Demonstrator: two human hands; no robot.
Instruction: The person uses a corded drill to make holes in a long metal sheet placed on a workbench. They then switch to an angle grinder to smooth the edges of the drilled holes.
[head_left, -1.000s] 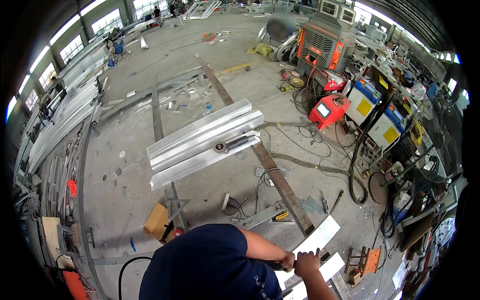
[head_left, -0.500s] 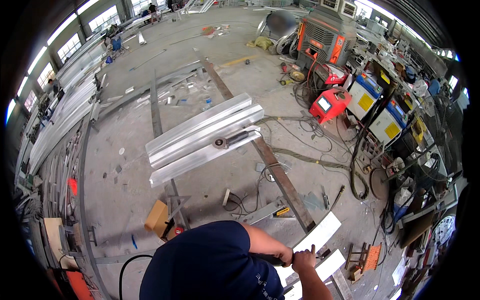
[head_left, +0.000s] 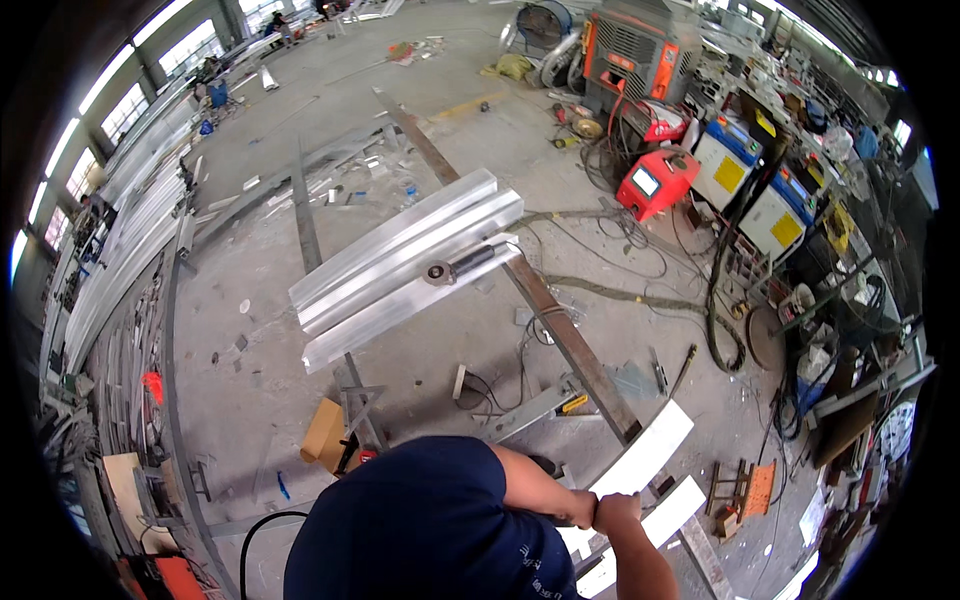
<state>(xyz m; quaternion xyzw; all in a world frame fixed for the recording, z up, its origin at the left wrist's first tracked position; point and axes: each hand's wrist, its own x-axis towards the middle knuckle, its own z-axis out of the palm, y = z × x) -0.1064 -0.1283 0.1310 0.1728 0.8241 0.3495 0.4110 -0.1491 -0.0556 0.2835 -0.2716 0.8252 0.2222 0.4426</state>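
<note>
At the lower right, my left hand and my right hand are closed and pressed together. Whatever they grip is hidden by the fingers. My left arm, in a dark blue sleeve, reaches across from the lower middle, and my right forearm comes up from the bottom edge. Long white-faced strips lie under and around the hands: one strip beyond them, another strip to their right. A dark rounded object shows partly behind my left arm.
Silver metal profiles lie across rusty steel beams, with an angle grinder on the nearest profile. A red machine with a screen, cables and hoses crowd the right. An orange-topped stool and a cardboard box stand nearby.
My right hand's raised thumb has folded down, and its fingers now look more tightly closed. Both hands stay together over the white strips. The whole view has shifted slightly.
</note>
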